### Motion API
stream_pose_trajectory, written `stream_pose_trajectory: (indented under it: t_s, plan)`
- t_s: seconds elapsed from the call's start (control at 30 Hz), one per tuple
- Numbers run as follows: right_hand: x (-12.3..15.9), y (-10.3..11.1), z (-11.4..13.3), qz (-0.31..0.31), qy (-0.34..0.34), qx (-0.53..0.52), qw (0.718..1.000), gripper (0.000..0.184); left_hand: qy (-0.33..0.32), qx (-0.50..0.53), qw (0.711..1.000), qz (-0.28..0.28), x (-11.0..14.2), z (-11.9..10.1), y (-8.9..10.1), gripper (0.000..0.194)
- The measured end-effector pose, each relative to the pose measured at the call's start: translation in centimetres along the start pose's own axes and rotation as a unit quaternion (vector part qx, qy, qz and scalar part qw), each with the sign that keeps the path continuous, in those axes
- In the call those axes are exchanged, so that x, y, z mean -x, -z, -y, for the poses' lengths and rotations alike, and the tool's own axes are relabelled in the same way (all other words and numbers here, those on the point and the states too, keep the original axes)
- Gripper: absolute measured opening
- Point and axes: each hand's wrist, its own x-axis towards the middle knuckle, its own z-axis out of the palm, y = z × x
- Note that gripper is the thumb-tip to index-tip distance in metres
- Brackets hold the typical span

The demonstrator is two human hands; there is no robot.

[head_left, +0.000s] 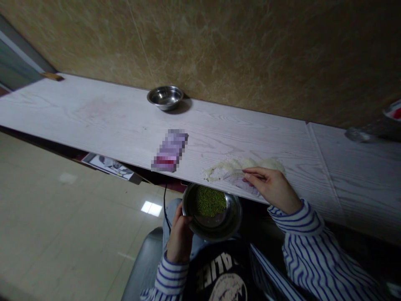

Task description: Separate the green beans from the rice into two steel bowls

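The rim of a steel bowl is gripped by the left hand, with the thumb laid over the edge. Green beans are held inside, just to the right of that thumb. The fingertips of the right hand are drawn together low over the table; whether anything is pinched cannot be told. Pale grains are spread just beyond and to the left of these fingertips, with a few darker specks among them. The bowl is probably best held steady, close below the table edge, and a light touch should be used so that the grains are not scattered
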Motion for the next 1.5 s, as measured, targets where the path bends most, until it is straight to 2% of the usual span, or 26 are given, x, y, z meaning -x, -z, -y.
stream_pose_trajectory:
  t_s: [0.17, 0.3, 0.4, 0.53, 0.9, 1.13, 1.3, 1.5]
  plan:
    - [-0.4, -0.7, 0.3, 0.007, 0.006, 0.009, 1.0, 0.02, 0.005, 0.007, 1.0, 0.012, 0.0, 0.1, 0.1, 0.061]
    - [-0.3, -0.6, 0.7, 0.034, 0.006, -0.001, 0.999, 0.02, 0.003, 0.008, 1.0, 0.004, -0.1, 0.2, 0.3, 0.066]
    - [-0.1, -0.5, 0.8, 0.044, 0.002, -0.008, 0.999, 0.02, -0.004, 0.005, 1.0, 0.002, -0.2, 0.3, 0.3, 0.063]
    - [0.0, -0.6, 0.8, 0.047, -0.008, -0.008, 0.999, 0.02, 0.001, 0.007, 1.0, 0.003, -0.1, 0.3, 0.1, 0.055]
    - [-0.2, -1.0, 1.1, 0.05, -0.005, 0.004, 0.999, 0.022, 0.001, 0.005, 1.0, 0.003, -0.2, 0.2, 0.5, 0.06]
    - [-0.4, -1.0, 0.6, 0.034, 0.006, 0.003, 0.999, 0.023, -0.004, -0.003, 1.0, 0.01, 0.0, 0.2, 0.3, 0.055]
    - [0.5, -0.4, 0.6, 0.042, 0.004, 0.011, 0.999, 0.021, -0.006, -0.008, 1.0, 0.012, 0.0, 0.2, 0.5, 0.058]
    - [0.3, -1.0, 0.3, 0.046, 0.003, 0.018, 0.999, 0.024, -0.007, -0.008, 1.0, 0.011, 0.0, 0.2, 0.3, 0.056]
